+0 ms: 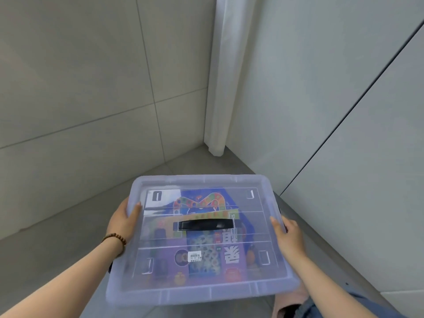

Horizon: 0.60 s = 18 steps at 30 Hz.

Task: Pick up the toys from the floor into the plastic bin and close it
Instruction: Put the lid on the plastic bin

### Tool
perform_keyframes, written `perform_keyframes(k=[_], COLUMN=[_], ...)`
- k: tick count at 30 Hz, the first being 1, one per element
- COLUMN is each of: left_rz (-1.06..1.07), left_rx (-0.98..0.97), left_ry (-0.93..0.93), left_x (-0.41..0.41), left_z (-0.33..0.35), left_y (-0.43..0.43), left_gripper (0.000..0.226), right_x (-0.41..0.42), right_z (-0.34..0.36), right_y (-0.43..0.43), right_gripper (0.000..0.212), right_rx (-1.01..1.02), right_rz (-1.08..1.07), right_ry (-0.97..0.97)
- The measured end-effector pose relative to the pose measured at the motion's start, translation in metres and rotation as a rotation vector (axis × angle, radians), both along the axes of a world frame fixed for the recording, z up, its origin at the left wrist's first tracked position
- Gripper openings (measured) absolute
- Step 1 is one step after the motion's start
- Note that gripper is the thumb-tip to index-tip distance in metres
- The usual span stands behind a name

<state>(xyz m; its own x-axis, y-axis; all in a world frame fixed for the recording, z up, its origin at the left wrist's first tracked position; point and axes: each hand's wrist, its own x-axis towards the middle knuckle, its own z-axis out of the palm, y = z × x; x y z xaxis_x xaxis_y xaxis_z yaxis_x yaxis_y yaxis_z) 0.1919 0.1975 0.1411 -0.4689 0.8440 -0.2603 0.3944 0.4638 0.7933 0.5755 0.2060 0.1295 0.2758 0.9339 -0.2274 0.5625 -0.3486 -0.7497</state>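
bin: translucent bluish plastic storage bin [202, 292], lower centre of frame, over the grey floor [57, 244]; whether it rests on the floor or is carried cannot be told.
lid: clear plastic lid with a black handle bar [206, 224], laid flat across the bin's whole top.
contents: colourful printed toy boxes [206, 251] seen through the lid, inside the bin.
left hand: left hand with a brown bead bracelet [122, 222], clasped on the lid's left edge, thumb pressed on top, fingers hidden under the rim.
right hand: right hand [289, 232], clasped on the lid's right edge, thumb on top, fingers curled out of sight.
step: closing judged to be in hand; no loose toys are seen on the floor.
next move: even downward pressure at both side edges is called for; side latches, if any, are hidden.
edges: tiled wall [80, 88] at upper left, white panels [344, 111] at right, pale curtain [220, 88] in the corner.
open room: bare floor beyond and left of the bin; lower right is crowded by a denim-clad leg [321, 306].
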Motion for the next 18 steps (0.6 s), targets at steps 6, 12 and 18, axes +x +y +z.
perform_keyframes(k=[6, 12, 18], left_rz=[0.040, 0.290, 0.343], left_rx=[-0.044, -0.228, -0.135], left_ry=[0.126, -0.204, -0.101], left_x=[-0.007, -0.007, -0.002], left_z=[-0.008, -0.019, -0.011], left_y=[-0.024, -0.051, -0.057], left_gripper=[0.073, 0.101, 0.094], right_x=[0.006, 0.005, 0.002], right_z=[0.002, 0.005, 0.009], right_y=[-0.018, -0.030, -0.037], right_gripper=[0.082, 0.063, 0.029], right_rx=[-0.114, -0.145, 0.055], right_rz=[-0.132, -0.258, -0.134], right_ry=[0.019, 0.157, 0.096])
